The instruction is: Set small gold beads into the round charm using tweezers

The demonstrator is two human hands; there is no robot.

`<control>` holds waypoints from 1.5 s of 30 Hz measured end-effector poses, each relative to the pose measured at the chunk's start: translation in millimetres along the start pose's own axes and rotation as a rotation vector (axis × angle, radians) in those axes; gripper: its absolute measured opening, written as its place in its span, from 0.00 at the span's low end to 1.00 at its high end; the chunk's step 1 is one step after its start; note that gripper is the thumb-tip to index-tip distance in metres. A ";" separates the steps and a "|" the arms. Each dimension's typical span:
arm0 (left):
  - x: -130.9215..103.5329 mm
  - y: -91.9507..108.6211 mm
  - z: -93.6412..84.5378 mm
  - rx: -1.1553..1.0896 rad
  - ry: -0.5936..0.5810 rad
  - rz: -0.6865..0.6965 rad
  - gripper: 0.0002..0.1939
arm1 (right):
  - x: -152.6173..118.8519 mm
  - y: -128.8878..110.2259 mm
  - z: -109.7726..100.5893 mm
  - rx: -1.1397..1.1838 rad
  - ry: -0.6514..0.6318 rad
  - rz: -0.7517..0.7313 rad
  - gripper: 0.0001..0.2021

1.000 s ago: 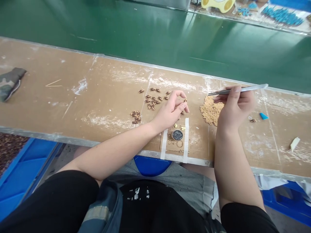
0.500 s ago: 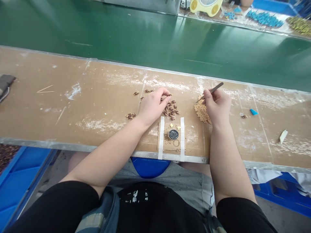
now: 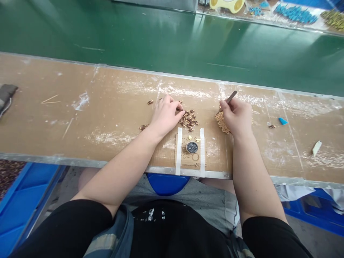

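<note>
My left hand (image 3: pixel 167 116) is palm down at the left side of a heap of small brown-and-gold pieces (image 3: pixel 190 122). Its thumb and forefinger are pinched together at the heap; whatever sits between the tips is too small to make out. In my right hand (image 3: pixel 238 116) is a pair of dark tweezers (image 3: pixel 231 96), slanting down to the left. Their points reach the edge of a pile of tiny tan beads (image 3: pixel 221 123), partly covered by the hand. Between the forearms, a small round dark cup-like piece (image 3: pixel 192 147) rests on a taped-down card (image 3: pixel 185 159).
Two white tape strips (image 3: pixel 178 154) hold the card at the bench's front edge. A blue scrap (image 3: pixel 283 121) and a pale sliver (image 3: pixel 316 148) lie rightward. Thin sticks (image 3: pixel 50 100) lie leftward. A green belt (image 3: pixel 134 39) runs behind the brown bench (image 3: pixel 113 107).
My left hand has shifted slightly left and down onto the brown heap, its fingertips lower. My right hand has moved a little left with the tweezers, which stand steeper.
</note>
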State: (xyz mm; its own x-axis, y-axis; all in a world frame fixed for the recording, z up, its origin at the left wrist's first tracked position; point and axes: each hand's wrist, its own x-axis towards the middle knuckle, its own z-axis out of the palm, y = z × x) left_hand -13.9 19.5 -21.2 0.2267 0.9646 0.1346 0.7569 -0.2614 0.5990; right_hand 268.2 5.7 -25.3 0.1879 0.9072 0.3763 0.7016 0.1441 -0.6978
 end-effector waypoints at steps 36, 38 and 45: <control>-14.1 32.0 -1.5 -1.048 -0.530 -0.171 0.16 | -28.9 -48.2 13.8 0.563 -0.050 -0.333 0.22; -14.0 32.6 -1.7 -1.103 -0.552 -0.200 0.15 | -28.7 -47.6 14.3 0.584 -0.065 -0.335 0.21; -11.8 34.3 -0.4 -1.360 -0.563 -0.393 0.13 | -31.2 -44.9 17.4 0.675 0.089 -0.211 0.18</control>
State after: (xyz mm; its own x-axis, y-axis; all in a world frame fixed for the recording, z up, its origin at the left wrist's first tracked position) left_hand 9.2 -0.9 -2.0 0.5868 0.7429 -0.3221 -0.2271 0.5328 0.8152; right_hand 218.8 -22.2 -16.3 0.1709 0.8014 0.5731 0.1560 0.5523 -0.8189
